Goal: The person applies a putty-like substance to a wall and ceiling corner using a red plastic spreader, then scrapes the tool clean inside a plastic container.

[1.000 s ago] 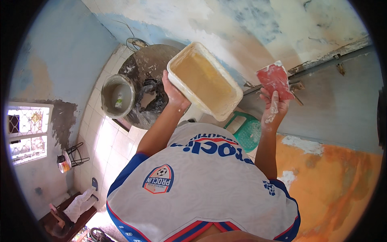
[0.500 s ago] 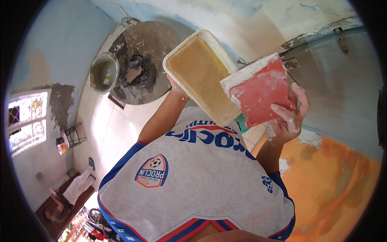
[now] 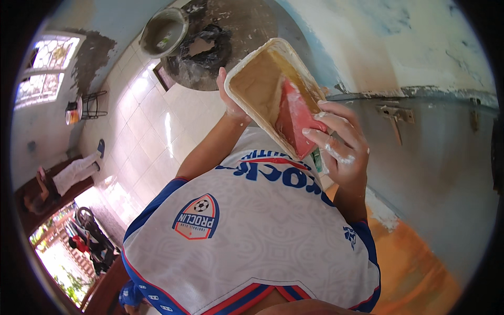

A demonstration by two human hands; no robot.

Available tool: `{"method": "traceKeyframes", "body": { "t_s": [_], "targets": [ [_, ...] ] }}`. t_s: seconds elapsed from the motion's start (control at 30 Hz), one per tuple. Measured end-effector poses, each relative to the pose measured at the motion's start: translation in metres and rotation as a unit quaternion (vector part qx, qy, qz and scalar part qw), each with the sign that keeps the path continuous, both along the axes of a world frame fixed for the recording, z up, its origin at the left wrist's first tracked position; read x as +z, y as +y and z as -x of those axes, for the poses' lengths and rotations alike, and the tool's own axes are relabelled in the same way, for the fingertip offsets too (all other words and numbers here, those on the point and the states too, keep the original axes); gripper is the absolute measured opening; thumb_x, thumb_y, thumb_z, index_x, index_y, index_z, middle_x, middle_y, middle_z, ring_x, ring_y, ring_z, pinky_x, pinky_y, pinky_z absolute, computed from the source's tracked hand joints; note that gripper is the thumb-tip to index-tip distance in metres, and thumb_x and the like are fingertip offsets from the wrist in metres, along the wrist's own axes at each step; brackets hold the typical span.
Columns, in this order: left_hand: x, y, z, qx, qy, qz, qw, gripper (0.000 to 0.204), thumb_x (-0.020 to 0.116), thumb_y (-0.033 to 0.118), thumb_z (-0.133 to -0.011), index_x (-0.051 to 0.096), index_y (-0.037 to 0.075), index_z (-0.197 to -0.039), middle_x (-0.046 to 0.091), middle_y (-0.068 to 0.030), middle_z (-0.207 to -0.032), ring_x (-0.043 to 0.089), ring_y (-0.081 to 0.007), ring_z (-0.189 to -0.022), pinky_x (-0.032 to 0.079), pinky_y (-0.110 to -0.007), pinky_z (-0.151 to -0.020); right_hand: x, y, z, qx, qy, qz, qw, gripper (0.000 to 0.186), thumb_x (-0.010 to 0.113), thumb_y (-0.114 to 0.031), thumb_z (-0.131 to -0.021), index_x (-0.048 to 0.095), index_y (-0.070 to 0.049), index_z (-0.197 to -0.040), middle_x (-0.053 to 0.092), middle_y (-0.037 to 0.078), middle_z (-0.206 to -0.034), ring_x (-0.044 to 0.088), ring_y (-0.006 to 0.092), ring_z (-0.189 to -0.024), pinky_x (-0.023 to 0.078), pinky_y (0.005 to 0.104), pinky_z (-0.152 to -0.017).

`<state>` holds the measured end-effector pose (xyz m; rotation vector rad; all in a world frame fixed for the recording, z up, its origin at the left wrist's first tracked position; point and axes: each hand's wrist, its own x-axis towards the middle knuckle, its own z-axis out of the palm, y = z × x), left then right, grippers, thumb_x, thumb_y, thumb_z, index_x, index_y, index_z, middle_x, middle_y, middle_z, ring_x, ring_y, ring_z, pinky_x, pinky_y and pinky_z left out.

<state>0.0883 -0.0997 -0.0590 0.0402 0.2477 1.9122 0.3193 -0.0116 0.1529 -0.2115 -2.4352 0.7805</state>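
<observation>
My left hand (image 3: 231, 102) is closed around the left side of a pale rectangular tub (image 3: 232, 69), its fingers partly hidden behind it. Beige putty (image 3: 257, 81) lies inside the tub, which is tilted so its open side faces me. My right hand (image 3: 344, 147) grips a flat red putty spreader (image 3: 295, 115) between thumb and fingers. The spreader's blade reaches into the tub's right half, against the putty, and whitish paste smears its face. Dried white paste also marks my right fingers.
A stained round table (image 3: 252, 26) stands ahead, carrying a crumpled black plastic bag (image 3: 223, 39) and a grey basin (image 3: 164, 32) at its edge. At right are a patchy wall (image 3: 367, 47) and a grey door with a handle (image 3: 396, 118). Far left, another person (image 3: 73, 173) is on a bench.
My right hand has moved left and brought the spreader from above the tub's right edge down into it. The view has turned, so the table sits higher and farther right.
</observation>
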Motion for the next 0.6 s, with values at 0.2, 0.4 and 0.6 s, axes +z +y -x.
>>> {"method": "traceKeyframes", "body": {
  "t_s": [0.2,0.4,0.6],
  "targets": [
    [0.043,-0.044,0.025,0.109,0.041,0.043,0.992,0.094,0.031,0.079,-0.093,0.049,0.006,-0.150,0.054,-0.0150,-0.148,0.053,-0.0332,-0.133,0.040,-0.046,-0.115,0.005,-0.021,0.054,0.035,-0.106,0.145,0.983,0.041,0.065,0.003,-0.087,0.066,-0.006,-0.126,0.070,0.017,-0.118,0.071,0.0350,-0.099,0.058,0.0385,-0.083],
    [0.037,-0.093,0.088,0.119,-0.031,-0.115,0.986,0.092,0.030,0.076,-0.094,0.048,0.006,-0.150,0.055,-0.0155,-0.148,0.053,-0.0324,-0.134,0.040,-0.046,-0.115,-0.007,-0.070,0.137,-0.012,-0.120,0.192,0.974,0.045,0.069,-0.005,-0.092,0.059,-0.010,-0.135,0.072,0.017,-0.109,0.073,0.0317,-0.090,0.057,0.0402,-0.076],
    [0.072,-0.144,0.154,0.208,0.039,0.086,0.974,0.089,0.027,0.072,-0.096,0.049,0.004,-0.149,0.056,-0.0160,-0.146,0.055,-0.0315,-0.132,0.042,-0.044,-0.113,-0.001,-0.108,0.229,-0.037,-0.035,0.041,0.998,0.032,0.068,-0.006,-0.093,0.062,-0.008,-0.124,0.073,0.018,-0.086,0.072,0.0367,-0.075,0.057,0.0399,-0.066]
  ]
}}
